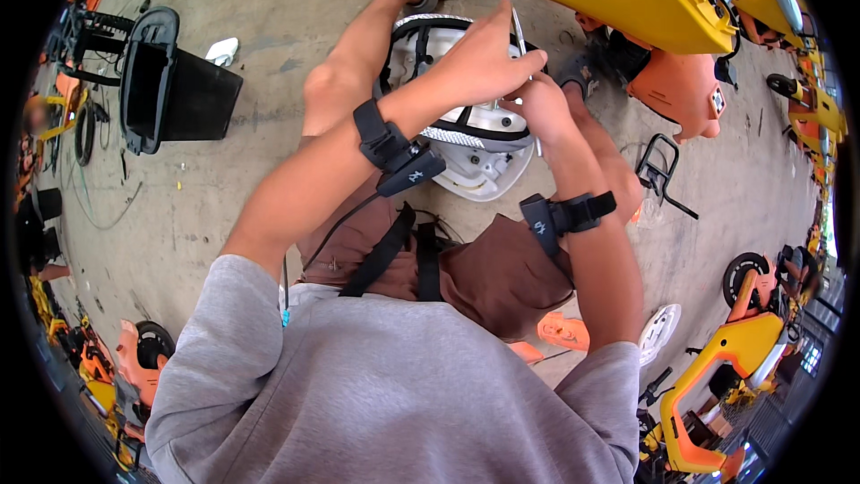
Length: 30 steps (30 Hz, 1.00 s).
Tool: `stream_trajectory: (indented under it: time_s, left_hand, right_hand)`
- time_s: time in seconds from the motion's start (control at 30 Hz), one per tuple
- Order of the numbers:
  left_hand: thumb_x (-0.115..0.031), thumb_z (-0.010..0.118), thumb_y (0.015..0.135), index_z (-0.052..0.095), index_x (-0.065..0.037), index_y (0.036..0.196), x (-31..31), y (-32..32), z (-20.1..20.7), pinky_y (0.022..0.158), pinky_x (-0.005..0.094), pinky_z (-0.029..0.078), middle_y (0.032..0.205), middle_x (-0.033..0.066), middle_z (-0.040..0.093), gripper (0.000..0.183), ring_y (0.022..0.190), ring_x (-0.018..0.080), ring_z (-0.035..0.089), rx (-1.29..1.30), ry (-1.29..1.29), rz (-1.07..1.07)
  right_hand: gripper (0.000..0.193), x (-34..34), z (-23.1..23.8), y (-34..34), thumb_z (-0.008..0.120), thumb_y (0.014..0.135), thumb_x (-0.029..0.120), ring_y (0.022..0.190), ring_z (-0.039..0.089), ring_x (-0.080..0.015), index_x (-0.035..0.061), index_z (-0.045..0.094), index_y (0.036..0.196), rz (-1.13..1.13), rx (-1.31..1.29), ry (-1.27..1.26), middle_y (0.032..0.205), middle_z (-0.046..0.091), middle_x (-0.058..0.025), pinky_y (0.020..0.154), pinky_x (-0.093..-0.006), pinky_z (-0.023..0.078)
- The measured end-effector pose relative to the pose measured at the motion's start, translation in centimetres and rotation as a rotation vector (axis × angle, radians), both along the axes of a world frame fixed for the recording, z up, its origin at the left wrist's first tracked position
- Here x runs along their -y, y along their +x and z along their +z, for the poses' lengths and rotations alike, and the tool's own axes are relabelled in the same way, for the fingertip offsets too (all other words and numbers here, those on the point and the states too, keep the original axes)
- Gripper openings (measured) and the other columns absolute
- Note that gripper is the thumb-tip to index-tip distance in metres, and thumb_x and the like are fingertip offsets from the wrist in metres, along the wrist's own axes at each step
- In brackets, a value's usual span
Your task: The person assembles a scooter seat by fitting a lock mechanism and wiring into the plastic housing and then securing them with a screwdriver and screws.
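White strip at L hand & R hand, over white shell. Grip on strip: can't tell, either hand.

The floor is grey-beige concrete, scuffed and marked with darker patches. A black bin lies at left, a white scrap just beside it. Yellow and orange vehicle parts crowd both sides — blurred toward the rim. Light is soft, with a bright strip at far right — too distorted to identify.
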<state>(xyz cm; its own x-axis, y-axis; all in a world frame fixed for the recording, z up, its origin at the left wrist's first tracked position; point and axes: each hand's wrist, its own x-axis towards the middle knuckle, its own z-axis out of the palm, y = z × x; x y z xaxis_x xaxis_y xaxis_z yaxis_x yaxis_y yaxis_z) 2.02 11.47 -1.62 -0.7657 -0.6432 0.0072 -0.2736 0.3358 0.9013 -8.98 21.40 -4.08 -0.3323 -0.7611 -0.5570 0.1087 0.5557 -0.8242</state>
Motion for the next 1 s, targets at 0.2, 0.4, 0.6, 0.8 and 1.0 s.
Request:
stream_trajectory:
  time_s: [0.2,0.4,0.6,0.8,1.0]
  left_hand:
    - [-0.035,0.054,0.089,-0.006,0.01,0.147,-0.3,-0.9,-0.6,0.096,0.0359,0.044,0.125,0.038,0.05,0.095,0.114,0.0401,0.056,0.092,0.0,-0.139]
    - [-0.029,0.051,0.091,-0.01,-0.003,0.151,-0.5,-0.9,0.3,0.076,0.0322,0.049,0.1,0.0228,0.063,0.089,0.089,0.0279,0.062,0.133,0.286,-0.253]
    - [-0.014,0.051,0.091,-0.001,-0.016,0.155,0.1,-1.3,-1.2,0.091,0.0287,0.044,0.111,0.0191,0.064,0.083,0.101,0.0215,0.06,0.019,0.403,-0.422]
    - [-0.012,0.052,0.092,-0.002,-0.014,0.155,0.4,-0.9,-1.6,0.097,0.0283,0.04,0.115,0.0186,0.062,0.083,0.104,0.0178,0.056,-0.019,0.451,-0.456]
    - [-0.002,0.05,0.089,0.002,-0.015,0.155,0.1,0.4,-0.6,0.097,0.0277,0.039,0.127,0.0185,0.056,0.083,0.112,0.016,0.052,-0.097,0.512,-0.472]
  right_hand:
    - [0.019,0.5,0.4,1.6,0.046,0.09,0.014,0.061,0.047,-0.0107,0.0006,0.058,0.083,-0.268,0.074,-0.189,0.071,0.055,-0.0034,0.055,-0.0273,0.037]
    - [0.02,0.5,-0.2,2.5,0.046,0.091,0.014,0.063,0.05,-0.0115,-0.0006,0.06,0.09,-0.367,0.154,-0.289,0.073,0.056,-0.0037,0.054,-0.0274,0.039]
    - [0.024,0.2,-0.5,5.2,0.046,0.096,0.015,0.084,0.062,-0.014,0.0025,0.059,0.112,-0.536,0.111,-0.325,0.098,0.061,-0.0055,0.068,-0.0281,0.053]
    - [0.016,0.5,-2.4,5.6,0.047,0.093,0.009,0.072,0.054,-0.0086,0.0021,0.058,0.102,-0.544,0.004,-0.407,0.086,0.058,-0.0026,0.059,-0.0244,0.042]
    - [0.023,0.2,-1.1,7.9,0.044,0.093,0.007,0.094,0.056,-0.0151,-0.0036,0.056,0.109,-0.581,0.011,-0.493,0.103,0.061,-0.0087,0.081,-0.0298,0.045]
